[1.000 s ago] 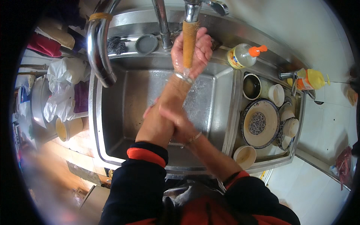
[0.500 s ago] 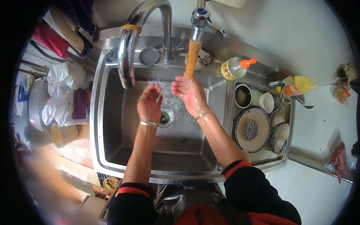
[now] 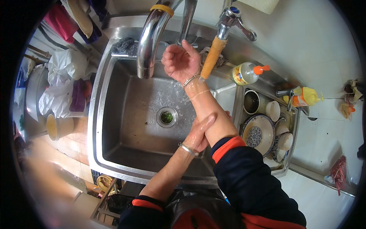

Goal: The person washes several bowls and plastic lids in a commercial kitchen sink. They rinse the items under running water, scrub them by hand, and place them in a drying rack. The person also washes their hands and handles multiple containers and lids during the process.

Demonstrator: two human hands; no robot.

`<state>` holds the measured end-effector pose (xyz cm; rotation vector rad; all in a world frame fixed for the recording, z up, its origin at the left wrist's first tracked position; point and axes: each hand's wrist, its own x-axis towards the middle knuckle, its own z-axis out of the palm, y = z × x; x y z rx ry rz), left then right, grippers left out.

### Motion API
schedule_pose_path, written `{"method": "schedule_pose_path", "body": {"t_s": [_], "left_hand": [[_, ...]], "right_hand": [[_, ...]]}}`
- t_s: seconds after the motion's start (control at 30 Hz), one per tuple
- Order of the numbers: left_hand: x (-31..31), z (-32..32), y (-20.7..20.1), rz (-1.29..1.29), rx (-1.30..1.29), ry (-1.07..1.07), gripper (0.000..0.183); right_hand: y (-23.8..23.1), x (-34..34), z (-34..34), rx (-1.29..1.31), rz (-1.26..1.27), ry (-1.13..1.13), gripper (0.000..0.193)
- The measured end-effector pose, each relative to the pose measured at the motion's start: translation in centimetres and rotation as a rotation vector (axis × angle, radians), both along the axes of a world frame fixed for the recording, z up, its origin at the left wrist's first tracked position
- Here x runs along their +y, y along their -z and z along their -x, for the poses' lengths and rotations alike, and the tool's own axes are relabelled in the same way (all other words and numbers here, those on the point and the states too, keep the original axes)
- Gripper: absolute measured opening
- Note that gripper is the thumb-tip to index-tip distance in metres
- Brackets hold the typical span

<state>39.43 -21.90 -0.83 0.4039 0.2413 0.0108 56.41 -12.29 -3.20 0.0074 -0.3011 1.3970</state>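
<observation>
My right hand is raised over the back of the sink, palm up. Its fingers curl loosely and hold nothing. Water from the tap comes through an orange-brown sleeve and runs over my right wrist, by its bracelet. My left hand is wrapped round the underside of my right forearm, its thumb on top; the other fingers are mostly hidden beneath. Both arms look wet. Below them, green scraps lie in the drain.
A curved steel faucet hangs over the sink's left side. Stacked bowls and plates fill the right basin, with a pump bottle behind. A dark scouring pad sits at the back left. White plastic bags are at the left.
My left hand has moved from above the drain to my right forearm and closed round it. My right hand has reached farther back, so the water falls on its wrist. The view has shifted.
</observation>
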Motion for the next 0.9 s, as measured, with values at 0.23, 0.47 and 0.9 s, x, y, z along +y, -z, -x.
{"method": "schedule_pose_path", "body": {"t_s": [0.23, 0.47, 0.9], "left_hand": [[1.4, -2.8, -0.6, -0.2, 0.432, -0.203, 0.043], [5.9, -6.0, 2.4, -0.051, 0.435, -0.327, 0.031], [-2.4, 0.1, 1.7, 0.629, -0.263, -0.048, 0.084]], "right_hand": [[1.3, 0.2, 0.9, -0.631, 0.36, -0.129, 0.048], [3.5, 0.1, 1.9, -0.239, 0.636, 0.005, 0.021], [2.8, -1.9, -0.5, 0.653, 0.127, 0.058, 0.022]]}}
